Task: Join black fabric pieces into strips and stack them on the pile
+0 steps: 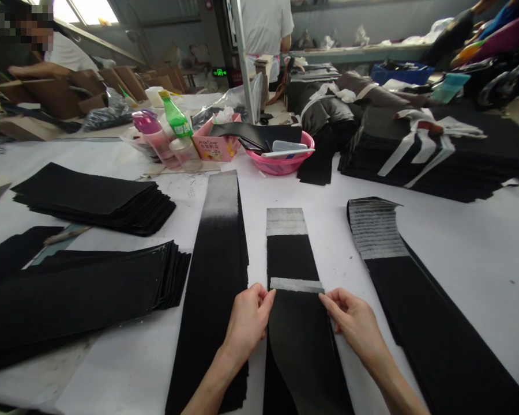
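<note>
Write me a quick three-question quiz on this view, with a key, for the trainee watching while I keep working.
1. Multiple choice: what do the left hand and right hand pinch between them?
A) a cup
B) a black strip
C) a cardboard box

2. True or false: the big stack at the far right is bound with white ties.

3. Fill in the blank: in the picture, the pink basin sits to the ____ of the green bottle.

Key: 1. B; 2. True; 3. right
</note>
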Motion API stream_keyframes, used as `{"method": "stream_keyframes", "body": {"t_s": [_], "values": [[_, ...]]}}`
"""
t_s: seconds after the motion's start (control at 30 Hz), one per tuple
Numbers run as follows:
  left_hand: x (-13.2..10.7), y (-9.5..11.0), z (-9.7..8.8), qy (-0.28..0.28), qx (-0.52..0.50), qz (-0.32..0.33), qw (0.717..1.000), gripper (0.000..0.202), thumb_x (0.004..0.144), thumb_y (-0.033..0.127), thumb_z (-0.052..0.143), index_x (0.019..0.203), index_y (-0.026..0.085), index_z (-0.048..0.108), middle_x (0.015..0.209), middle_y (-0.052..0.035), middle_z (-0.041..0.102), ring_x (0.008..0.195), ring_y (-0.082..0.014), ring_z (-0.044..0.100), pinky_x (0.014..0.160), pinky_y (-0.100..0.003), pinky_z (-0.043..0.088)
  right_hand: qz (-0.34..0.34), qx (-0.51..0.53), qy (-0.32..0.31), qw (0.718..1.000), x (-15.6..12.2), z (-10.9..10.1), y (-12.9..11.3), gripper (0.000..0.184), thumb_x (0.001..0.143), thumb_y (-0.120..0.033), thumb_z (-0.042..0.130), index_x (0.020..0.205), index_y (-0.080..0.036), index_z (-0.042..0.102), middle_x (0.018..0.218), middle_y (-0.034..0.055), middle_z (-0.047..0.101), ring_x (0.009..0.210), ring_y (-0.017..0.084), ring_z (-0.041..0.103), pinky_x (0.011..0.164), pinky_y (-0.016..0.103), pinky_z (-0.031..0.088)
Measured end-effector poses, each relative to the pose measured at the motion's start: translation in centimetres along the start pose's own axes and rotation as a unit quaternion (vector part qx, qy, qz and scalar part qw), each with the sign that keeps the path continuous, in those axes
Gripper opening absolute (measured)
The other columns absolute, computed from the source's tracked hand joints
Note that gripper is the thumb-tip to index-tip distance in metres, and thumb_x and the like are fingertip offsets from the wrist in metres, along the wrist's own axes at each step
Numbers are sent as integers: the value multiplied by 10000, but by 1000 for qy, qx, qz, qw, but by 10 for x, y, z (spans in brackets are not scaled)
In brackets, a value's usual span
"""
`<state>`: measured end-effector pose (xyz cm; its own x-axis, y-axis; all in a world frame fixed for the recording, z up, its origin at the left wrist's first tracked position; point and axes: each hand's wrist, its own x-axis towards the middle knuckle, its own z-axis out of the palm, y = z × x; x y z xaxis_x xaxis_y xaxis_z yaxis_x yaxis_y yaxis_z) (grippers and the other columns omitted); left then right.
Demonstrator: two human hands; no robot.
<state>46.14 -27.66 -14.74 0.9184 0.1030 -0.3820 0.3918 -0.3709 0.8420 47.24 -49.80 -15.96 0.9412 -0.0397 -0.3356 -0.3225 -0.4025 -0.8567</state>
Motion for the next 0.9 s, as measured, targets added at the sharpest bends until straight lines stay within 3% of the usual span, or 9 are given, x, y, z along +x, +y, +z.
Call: {"method": "stream_keyframes", "body": {"t_s": [0.37,0.9], "values": [[1,3,0,10,49,-3,999,404,884,535,463,639,214,442,402,62,452,300,-107,451,333,-182,273,2,-30,4,1000,2,1,-2,402,831,-565,547,639,-214,512,490,-48,490,403,119,474,437,234,363],[5,-6,3,8,67,-4,998,434,868,565,461,628,203,432,429,62,441,329,-85,387,367,-189,241,39,-103,34,993,1,4,-12,289,846,-433,517,655,-217,534,516,-43,581,403,116,552,436,208,357]]}}
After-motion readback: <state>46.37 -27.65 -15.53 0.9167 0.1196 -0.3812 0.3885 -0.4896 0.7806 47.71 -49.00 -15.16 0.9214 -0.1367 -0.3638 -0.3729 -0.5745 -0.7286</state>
